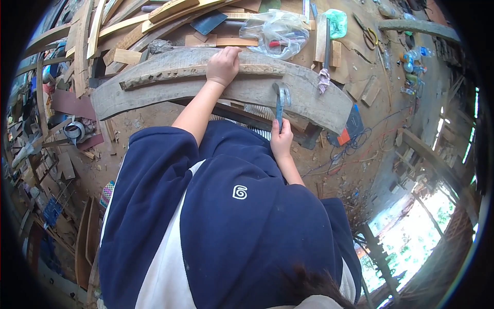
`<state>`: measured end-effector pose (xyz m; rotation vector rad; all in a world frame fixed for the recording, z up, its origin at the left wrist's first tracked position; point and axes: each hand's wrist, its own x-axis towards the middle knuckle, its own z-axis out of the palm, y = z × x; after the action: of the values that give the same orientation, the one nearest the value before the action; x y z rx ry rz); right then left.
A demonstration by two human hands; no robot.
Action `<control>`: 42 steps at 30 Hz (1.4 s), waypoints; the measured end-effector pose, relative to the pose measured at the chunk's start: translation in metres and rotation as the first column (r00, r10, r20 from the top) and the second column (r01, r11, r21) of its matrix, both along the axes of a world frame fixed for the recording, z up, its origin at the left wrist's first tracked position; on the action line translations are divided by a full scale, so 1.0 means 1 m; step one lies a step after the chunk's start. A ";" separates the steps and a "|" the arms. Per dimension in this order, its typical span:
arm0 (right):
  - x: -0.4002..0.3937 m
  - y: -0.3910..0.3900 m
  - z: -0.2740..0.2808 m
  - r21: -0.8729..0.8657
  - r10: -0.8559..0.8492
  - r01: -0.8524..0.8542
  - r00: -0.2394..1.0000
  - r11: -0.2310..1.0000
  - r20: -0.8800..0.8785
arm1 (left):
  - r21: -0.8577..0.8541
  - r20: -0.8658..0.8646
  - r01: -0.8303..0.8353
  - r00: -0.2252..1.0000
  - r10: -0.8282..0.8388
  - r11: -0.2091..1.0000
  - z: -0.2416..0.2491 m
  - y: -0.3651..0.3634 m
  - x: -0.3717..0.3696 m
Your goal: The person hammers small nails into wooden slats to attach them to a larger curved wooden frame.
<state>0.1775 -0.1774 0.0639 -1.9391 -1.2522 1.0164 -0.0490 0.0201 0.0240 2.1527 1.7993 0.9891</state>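
Gripping hammer [279, 109] over curved plank [311, 95]: right hand [282, 138]. Left hand [223, 66] curls on wooden strip [170, 75] atop plank, grip unclear. Strip looks unfastened; an off-centre knock could skid it or bruise knuckles.

Wide head view of a cluttered workshop. The left hand [223, 66] rests on a narrow pale wooden strip [170, 76] lying along a broad grey curved wooden plank [314, 98]; the right hand [281, 138] grips a blue-grey metal claw hammer [280, 100], its head over the plank. A crumpled clear plastic bag [272, 31] lies beyond.
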 end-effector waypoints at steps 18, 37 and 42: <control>-0.002 0.005 0.017 -0.085 0.055 -0.052 0.998 0.995 0.031 | -0.017 -0.008 -0.004 1.000 0.004 1.000 0.001 -0.002 0.000; 0.002 0.012 0.027 -0.002 0.068 -0.068 0.998 0.998 0.006 | -0.022 -0.016 -0.019 1.000 0.019 1.000 -0.001 -0.001 0.001; -0.003 0.025 0.029 0.145 0.082 -0.079 0.997 0.986 -0.012 | -0.031 -0.022 -0.037 0.999 0.036 0.999 -0.003 -0.001 0.002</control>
<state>0.1745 -0.1526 0.0930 -1.7780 -1.3651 0.9530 -0.0475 0.0193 0.0212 2.1275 1.8574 0.9429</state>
